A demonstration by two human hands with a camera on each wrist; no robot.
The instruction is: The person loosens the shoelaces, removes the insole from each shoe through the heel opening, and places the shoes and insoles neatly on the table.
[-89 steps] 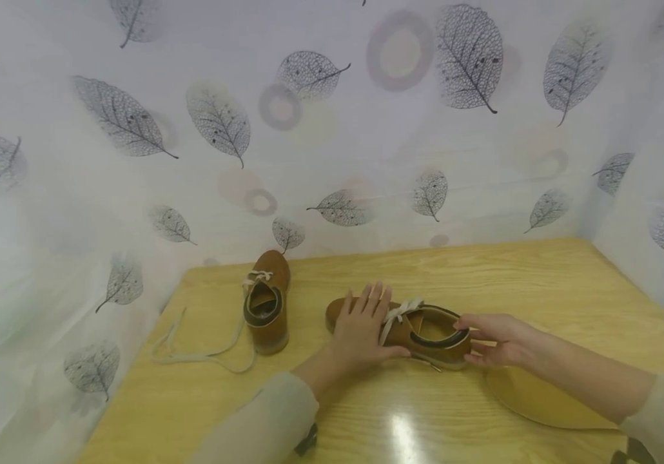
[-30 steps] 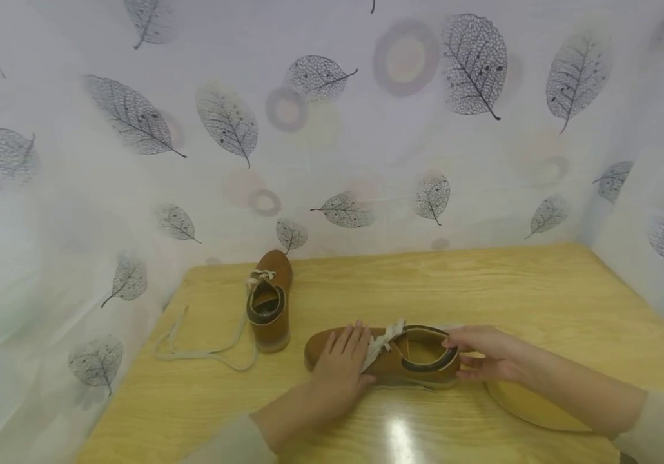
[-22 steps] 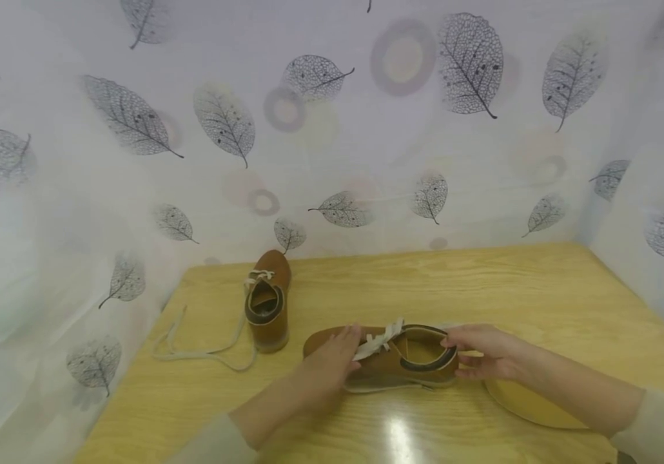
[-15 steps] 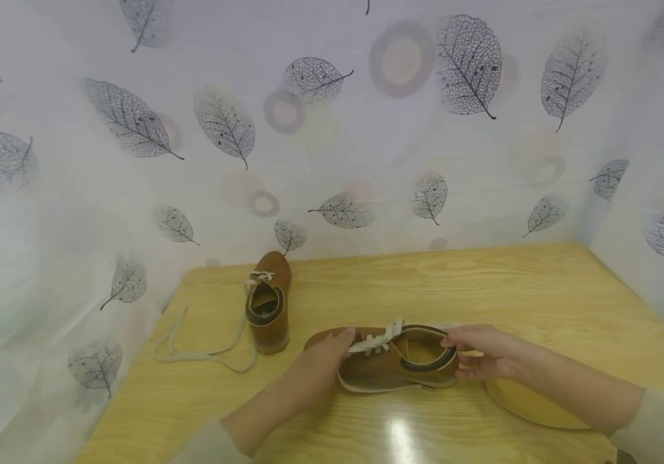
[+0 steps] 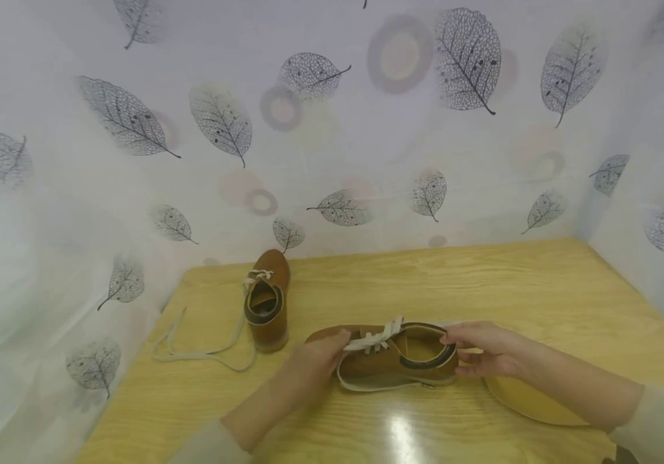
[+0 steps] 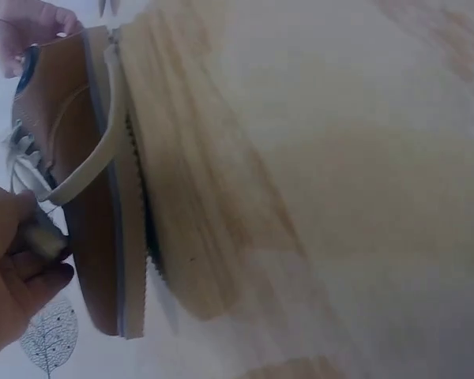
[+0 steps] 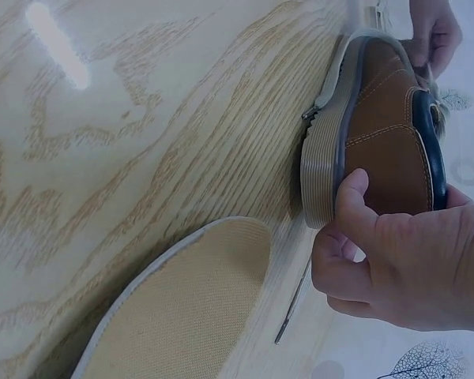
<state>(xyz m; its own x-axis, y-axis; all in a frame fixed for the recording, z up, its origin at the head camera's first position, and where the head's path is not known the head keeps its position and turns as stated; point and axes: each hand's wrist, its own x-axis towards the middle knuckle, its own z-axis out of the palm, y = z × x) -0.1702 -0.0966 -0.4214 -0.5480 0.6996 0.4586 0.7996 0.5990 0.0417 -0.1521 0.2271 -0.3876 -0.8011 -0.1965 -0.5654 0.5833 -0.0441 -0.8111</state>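
A brown leather shoe (image 5: 375,368) lies on the table with its toe to the left. Near the lower lace rows, my left hand (image 5: 314,361) pinches its pale flat shoelace (image 6: 95,162). From those fingers a loop of lace runs down the side and along the sole to a dark tip by the heel. My right hand (image 7: 403,260) grips the heel at the padded collar, thumb and fingers on either side. The left hand partly hides the toe in the head view. A small greyish piece between the left fingers (image 6: 47,272) is too blurred to name.
A matching brown shoe (image 5: 269,325) stands at the back left, its long loose lace (image 5: 210,354) trailing on the wooden table (image 5: 512,277). Under the right forearm lies a tan insole (image 7: 193,304). A leaf-print curtain (image 5: 355,142) encloses the table's back and sides.
The shoe has come nearer and shifted left. My left hand has gone from lying flat over the forefoot to pinching the lace at the toe side. The right hand keeps its grip on the heel.
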